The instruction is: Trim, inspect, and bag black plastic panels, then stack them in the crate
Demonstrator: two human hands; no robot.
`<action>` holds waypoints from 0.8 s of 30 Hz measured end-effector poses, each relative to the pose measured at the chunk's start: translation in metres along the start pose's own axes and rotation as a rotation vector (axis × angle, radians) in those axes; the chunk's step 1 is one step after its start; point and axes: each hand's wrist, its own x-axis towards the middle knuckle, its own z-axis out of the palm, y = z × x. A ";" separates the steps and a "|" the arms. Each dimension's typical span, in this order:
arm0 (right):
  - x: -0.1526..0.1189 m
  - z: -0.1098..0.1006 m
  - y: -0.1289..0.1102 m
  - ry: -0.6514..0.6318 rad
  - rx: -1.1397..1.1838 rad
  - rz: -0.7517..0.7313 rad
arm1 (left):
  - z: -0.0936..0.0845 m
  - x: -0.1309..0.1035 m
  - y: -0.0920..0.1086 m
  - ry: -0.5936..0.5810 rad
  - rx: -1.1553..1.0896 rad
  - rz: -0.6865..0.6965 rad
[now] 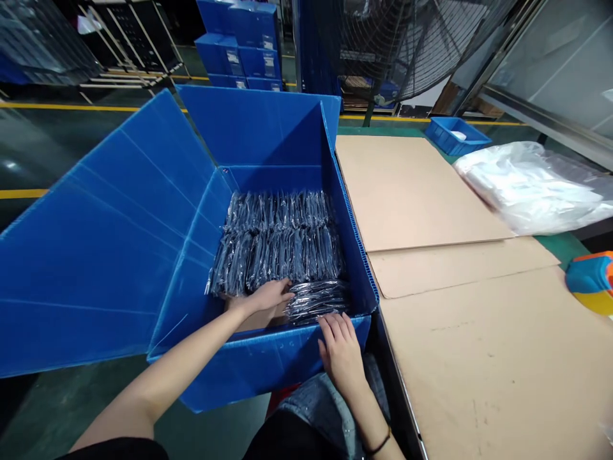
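A large blue corrugated plastic box (258, 358) stands with its flaps folded out. Inside, dark packets in clear plastic (282, 255) stand on edge in two tight rows. Nearer to me, a flat pile of similar packets (318, 300) lies in the right front corner. My left hand (268, 296) reaches into the box, fingers stretched out against the left end of this pile. Over the near wall rests my right hand (339, 345), its fingers extended at the pile's front edge. Neither hand is closed around a packet. Brown cardboard (261, 319) shows on the box bottom beneath my left hand.
To the right, brown cardboard sheets (479, 345) cover a table. A clear plastic bag (531, 185), a small blue bin (457, 135) and an orange, blue and yellow object (591, 281) lie there. Behind stand a large fan (407, 45) and stacked blue boxes (239, 45).
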 end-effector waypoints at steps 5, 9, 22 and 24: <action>-0.004 0.011 0.007 0.047 -0.044 -0.036 | 0.036 0.011 0.029 -0.120 0.354 0.328; -0.003 0.010 0.009 0.043 -0.014 -0.053 | 0.067 0.024 0.036 -0.203 0.584 0.461; 0.024 0.006 0.026 0.049 -0.050 -0.141 | 0.063 0.042 0.029 -0.281 0.779 0.483; 0.024 0.006 0.026 0.065 -0.048 -0.157 | 0.055 0.037 0.032 -0.278 0.756 0.499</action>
